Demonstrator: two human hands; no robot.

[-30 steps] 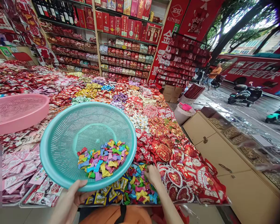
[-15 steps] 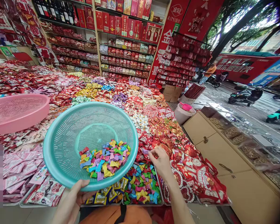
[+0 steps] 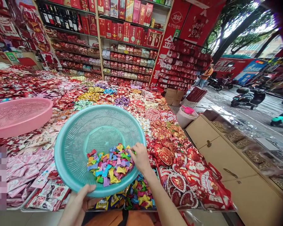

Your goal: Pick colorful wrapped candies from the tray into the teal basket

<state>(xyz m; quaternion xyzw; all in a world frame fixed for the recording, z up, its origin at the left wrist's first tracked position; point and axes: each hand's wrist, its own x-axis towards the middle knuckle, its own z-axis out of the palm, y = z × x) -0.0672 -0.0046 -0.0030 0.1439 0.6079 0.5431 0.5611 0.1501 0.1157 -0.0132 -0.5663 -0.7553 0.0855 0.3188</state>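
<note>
My left hand grips the near rim of a teal plastic colander basket, thumb over the edge and fingers beneath. The basket is tilted towards me above the candy display. Inside, brightly wrapped candies lie heaped at the near right. My right hand reaches over the right rim, fingers curled together at the edge of that heap; whatever they may hold is hidden. Partly covered by the basket and my right forearm, a tray of similar colourful candies sits below, beside yellow and navy packets.
A pink basket rests at the left on the candy. Red heart-shaped packets fill the right side. A tan cabinet borders the display, with a white bucket holding a pink scoop behind it. Stocked shelves line the back.
My right hand has moved left, from above the red packets with a purple candy pinched in it, to inside the basket's right edge. The basket and left hand appear slightly further right.
</note>
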